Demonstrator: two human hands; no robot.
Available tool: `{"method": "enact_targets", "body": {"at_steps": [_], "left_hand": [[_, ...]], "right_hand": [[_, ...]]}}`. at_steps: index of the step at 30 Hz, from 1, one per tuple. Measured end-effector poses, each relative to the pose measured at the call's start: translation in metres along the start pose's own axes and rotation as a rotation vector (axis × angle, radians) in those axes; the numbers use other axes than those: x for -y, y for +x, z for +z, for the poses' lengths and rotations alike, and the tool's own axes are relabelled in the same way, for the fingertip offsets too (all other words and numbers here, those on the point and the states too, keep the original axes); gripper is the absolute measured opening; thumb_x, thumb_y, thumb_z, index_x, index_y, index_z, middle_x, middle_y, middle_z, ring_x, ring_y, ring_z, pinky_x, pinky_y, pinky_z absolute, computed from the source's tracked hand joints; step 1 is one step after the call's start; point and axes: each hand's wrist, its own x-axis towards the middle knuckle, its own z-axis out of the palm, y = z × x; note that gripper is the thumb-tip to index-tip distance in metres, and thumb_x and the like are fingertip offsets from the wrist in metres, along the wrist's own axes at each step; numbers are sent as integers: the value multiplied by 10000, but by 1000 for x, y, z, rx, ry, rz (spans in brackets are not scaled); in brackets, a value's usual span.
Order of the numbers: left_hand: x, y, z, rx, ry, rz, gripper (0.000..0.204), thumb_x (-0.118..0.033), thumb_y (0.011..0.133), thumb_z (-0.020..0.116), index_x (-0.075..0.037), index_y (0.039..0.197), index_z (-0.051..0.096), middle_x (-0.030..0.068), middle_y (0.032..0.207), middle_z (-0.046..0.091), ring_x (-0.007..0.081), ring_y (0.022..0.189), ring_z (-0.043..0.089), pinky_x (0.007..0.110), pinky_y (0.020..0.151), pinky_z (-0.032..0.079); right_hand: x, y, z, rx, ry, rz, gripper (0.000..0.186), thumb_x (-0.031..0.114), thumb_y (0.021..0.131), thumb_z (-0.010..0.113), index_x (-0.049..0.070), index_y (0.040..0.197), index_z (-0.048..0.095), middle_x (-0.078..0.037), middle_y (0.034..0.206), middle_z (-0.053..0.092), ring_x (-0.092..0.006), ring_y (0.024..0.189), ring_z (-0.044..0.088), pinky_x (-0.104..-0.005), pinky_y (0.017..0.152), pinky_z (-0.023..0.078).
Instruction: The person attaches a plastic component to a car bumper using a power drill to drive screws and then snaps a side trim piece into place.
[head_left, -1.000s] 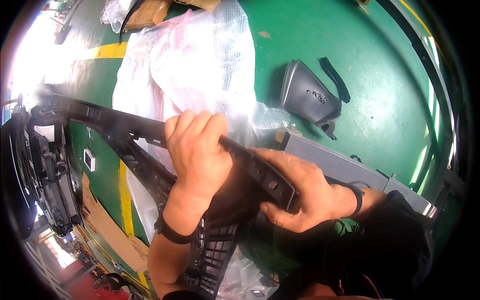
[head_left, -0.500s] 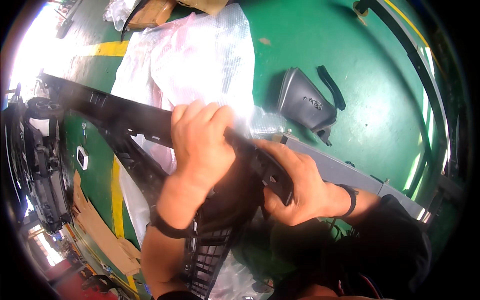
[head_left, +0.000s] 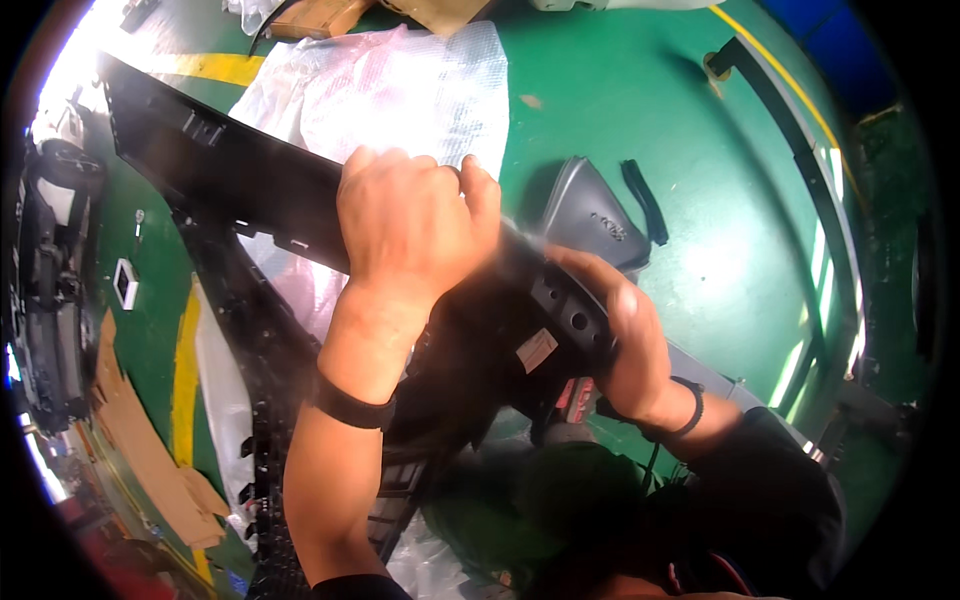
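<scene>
I read the scene from near to far. Nearest, my left hand [head_left: 415, 225] is closed over the top edge of the long black plastic trim panel [head_left: 240, 185], fingers wrapped over its far side. My right hand [head_left: 625, 345] clamps the panel's right end from below, thumb on the perforated end face beside a pale label.

Hazards, as I judge them:
- The panel runs far out to the left, unsupported. Its free end could sag or twist and strain the mounting tabs.
- Both grips sit near one end, so a slip of either hand could drop the part onto the green floor [head_left: 620, 110].
- The black grille piece [head_left: 290, 480] lies close below, and contact could scuff either part.

Condition of the part: matt black, rigid-looking, with moulded clips and cut-outs along its lower edge and round holes at the right end. It is held above a sheet of bubble wrap [head_left: 400, 95]. Farther right lie a grey triangular cover [head_left: 590, 215] and a short black strip [head_left: 645, 200].
</scene>
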Motion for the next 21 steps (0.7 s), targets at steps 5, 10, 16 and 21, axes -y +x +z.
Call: {"method": "enact_targets", "body": {"at_steps": [5,10,16,21], "left_hand": [[-13,-2,-6,-52,1,-71,410,-211,839,620,-49,463,593,131,534,608,311,552,569,440,659,403],[-16,-5,1,-96,10,-78,413,-203,837,622,-51,456,583,133,529,606,314,555,573,442,653,399],[-12,-12,6,-78,-26,-65,403,-168,836,625,-69,454,543,127,512,565,325,542,544,452,646,385],[-11,-16,10,-92,-89,-58,414,-164,845,627,-80,450,531,110,523,558,320,577,534,447,662,377]], "right_hand": [[4,-2,7,-218,406,189,405,255,925,668,-49,1192,665,-144,1075,732,-206,991,702,-337,898,547],[27,0,24,-220,-329,-18,507,320,945,500,-114,1160,649,-186,891,708,-209,788,674,-309,696,513],[13,0,25,-220,-328,-81,511,353,990,465,-100,1151,636,-145,814,677,-196,746,637,-299,674,482],[-5,-3,12,-94,-261,49,384,242,785,757,62,1115,681,-132,1099,703,-270,846,704,-366,631,552]]}}
